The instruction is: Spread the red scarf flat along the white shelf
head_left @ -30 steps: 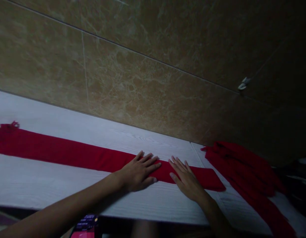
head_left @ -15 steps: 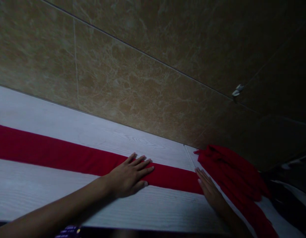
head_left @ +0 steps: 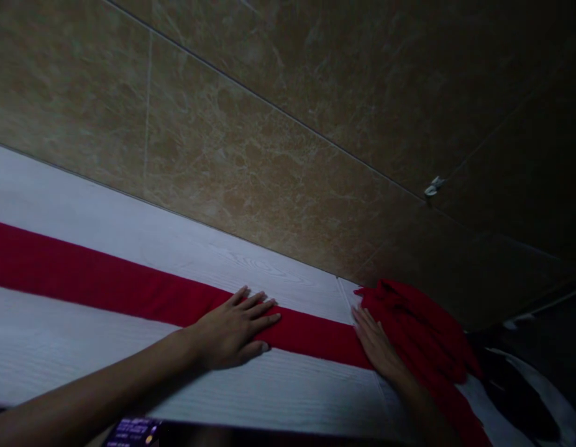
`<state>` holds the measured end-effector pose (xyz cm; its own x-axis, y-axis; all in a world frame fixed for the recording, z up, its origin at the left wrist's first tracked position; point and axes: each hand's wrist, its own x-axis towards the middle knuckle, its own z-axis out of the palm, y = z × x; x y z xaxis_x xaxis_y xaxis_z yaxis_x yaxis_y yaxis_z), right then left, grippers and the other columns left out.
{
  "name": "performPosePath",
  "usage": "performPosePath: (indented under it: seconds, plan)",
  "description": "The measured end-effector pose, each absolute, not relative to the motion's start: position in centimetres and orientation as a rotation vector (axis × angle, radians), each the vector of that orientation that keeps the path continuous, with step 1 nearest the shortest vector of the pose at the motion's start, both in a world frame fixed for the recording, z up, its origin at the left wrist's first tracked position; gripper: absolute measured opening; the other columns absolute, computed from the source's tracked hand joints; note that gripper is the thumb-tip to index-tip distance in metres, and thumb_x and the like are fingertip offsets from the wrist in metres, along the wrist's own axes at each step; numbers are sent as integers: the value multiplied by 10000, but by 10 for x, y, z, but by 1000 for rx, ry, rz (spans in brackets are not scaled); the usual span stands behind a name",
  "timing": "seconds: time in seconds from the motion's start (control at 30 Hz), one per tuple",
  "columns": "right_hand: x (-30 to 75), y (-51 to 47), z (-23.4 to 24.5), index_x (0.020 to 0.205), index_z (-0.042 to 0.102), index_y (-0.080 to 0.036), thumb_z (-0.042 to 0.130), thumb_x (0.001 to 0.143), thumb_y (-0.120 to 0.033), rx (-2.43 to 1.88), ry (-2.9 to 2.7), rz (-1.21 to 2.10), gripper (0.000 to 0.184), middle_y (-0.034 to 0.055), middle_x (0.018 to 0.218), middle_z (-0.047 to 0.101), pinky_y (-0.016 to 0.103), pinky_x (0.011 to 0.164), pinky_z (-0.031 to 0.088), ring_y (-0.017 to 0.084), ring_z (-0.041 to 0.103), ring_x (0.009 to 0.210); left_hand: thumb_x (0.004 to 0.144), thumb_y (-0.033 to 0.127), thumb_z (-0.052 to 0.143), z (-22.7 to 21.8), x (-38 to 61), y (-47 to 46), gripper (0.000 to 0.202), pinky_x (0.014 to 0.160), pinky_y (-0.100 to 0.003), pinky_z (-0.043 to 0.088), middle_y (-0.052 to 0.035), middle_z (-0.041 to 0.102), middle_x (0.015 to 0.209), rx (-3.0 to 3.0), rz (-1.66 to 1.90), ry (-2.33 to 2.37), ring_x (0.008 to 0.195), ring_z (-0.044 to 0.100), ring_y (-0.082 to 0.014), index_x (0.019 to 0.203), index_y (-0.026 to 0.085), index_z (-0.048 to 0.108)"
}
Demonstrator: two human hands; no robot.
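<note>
A long red cloth strip (head_left: 96,273) lies flat along a white wood-grain surface (head_left: 288,391), running from the left edge to my right hand. My left hand (head_left: 234,329) rests palm down on it, fingers spread, fingertips just past its upper edge. At the strip's right end is my right hand (head_left: 378,347), stretched out flat with the fingers side by side, touching the cloth there. Beside that hand lies a crumpled heap of red cloth (head_left: 422,335), part of it hidden behind my forearm. Whether heap and strip are one piece I cannot tell.
A brown marbled tile wall (head_left: 250,149) rises behind the surface. On it sits a small pale hook or clip (head_left: 434,186). At the lower right is a dark object (head_left: 516,385). A lit phone-like screen (head_left: 133,431) shows below the front edge.
The view has shifted slightly, so the hook sits lower and further left. My right hand appears a little closer to the cloth heap's left tip. The left hand keeps its place on the strip.
</note>
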<state>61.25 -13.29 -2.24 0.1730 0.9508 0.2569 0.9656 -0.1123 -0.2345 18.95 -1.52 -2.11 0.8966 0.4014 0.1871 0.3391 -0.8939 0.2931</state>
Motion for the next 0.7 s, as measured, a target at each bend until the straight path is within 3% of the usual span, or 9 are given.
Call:
performPosePath:
  seconds: [0.13, 0.23, 0.33, 0.43, 0.7]
  plan:
    - [610, -145, -42, 1166, 720, -161, 200, 974, -703, -2094, -1783, -129, 775, 213, 1277, 694, 544, 1082, 491, 326, 645, 1225, 1044, 606, 370, -18, 188, -16, 635, 1255, -656, 180, -93, 313, 1678, 2815, 329, 571, 1559, 270, -380, 1602, 304, 387]
    - [615, -144, -31, 909, 697, -211, 270, 967, -677, -2107, -1770, -173, 634, 167, 997, 731, 500, 963, 525, 302, 688, 987, 1048, 602, 360, -19, 188, -16, 645, 1253, -664, 179, -101, 301, 1679, 2814, 307, 579, 1562, 259, -384, 1609, 284, 377]
    - [618, -136, -15, 722, 584, -242, 299, 953, -677, -2126, -1780, -159, 569, 103, 786, 692, 388, 785, 531, 245, 661, 779, 1046, 605, 369, -20, 188, -15, 641, 1252, -664, 189, -97, 318, 1673, 2806, 319, 579, 1557, 275, -381, 1601, 284, 392]
    - [613, -130, -6, 646, 505, -250, 272, 954, -669, -2143, -1799, -123, 570, 77, 684, 658, 331, 686, 492, 212, 622, 672, 1044, 599, 382, -22, 189, -13, 630, 1251, -662, 200, -98, 340, 1663, 2813, 343, 568, 1546, 303, -383, 1591, 287, 414]
    - [587, -131, -6, 607, 475, -250, 256, 974, -598, -2226, -1824, -115, 552, 88, 639, 651, 338, 684, 422, 220, 597, 639, 1047, 614, 362, -25, 188, -13, 633, 1252, -659, 185, -99, 331, 1667, 2823, 347, 564, 1551, 296, -378, 1592, 294, 410]
